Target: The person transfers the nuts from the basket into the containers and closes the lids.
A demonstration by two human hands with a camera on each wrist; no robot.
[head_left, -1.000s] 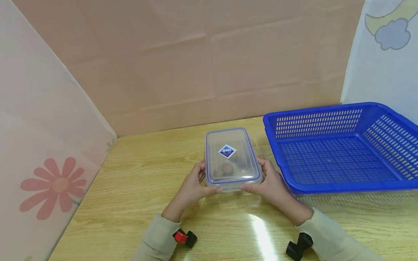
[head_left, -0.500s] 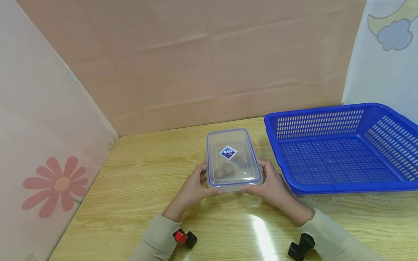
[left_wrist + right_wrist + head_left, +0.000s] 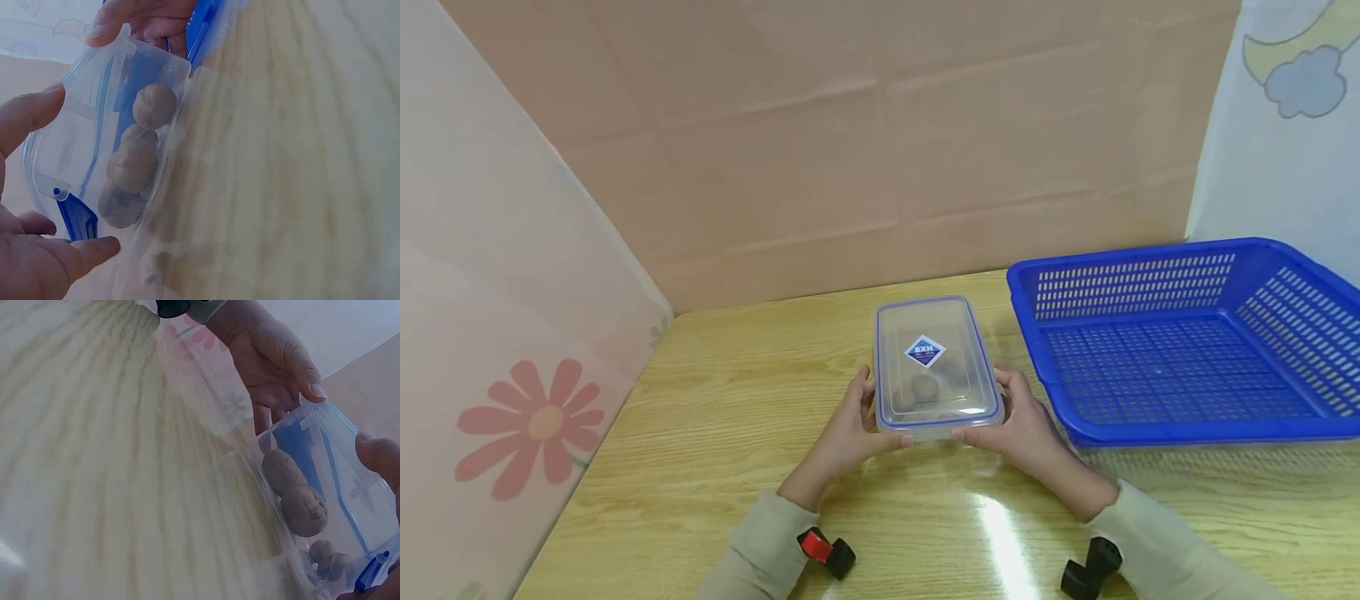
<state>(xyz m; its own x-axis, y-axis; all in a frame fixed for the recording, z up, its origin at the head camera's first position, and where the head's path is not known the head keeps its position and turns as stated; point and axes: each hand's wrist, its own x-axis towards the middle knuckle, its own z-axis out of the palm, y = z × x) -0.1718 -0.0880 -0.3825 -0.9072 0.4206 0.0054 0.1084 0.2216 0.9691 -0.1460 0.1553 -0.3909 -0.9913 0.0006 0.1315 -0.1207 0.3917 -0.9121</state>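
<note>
A clear plastic food box (image 3: pixel 934 367) with a blue-rimmed lid and a diamond sticker rests on the wooden table (image 3: pixel 715 400). Several brown walnuts (image 3: pixel 154 105) (image 3: pixel 303 509) lie inside it. My left hand (image 3: pixel 848 421) grips the box's near left corner, thumb on the front edge. My right hand (image 3: pixel 1017 417) grips its near right corner the same way. The wrist views show fingers (image 3: pixel 87 253) (image 3: pixel 378 453) curled around the box's side clips.
A large blue perforated basket (image 3: pixel 1180 333) stands to the right of the box, its near rim close to my right hand. Pink cardboard walls enclose the table at the back and left. Black wrist mounts (image 3: pixel 823 552) (image 3: pixel 1090 567) hang under the sleeves.
The box and both hands have barely shifted; the grip on the near corners stays the same.
</note>
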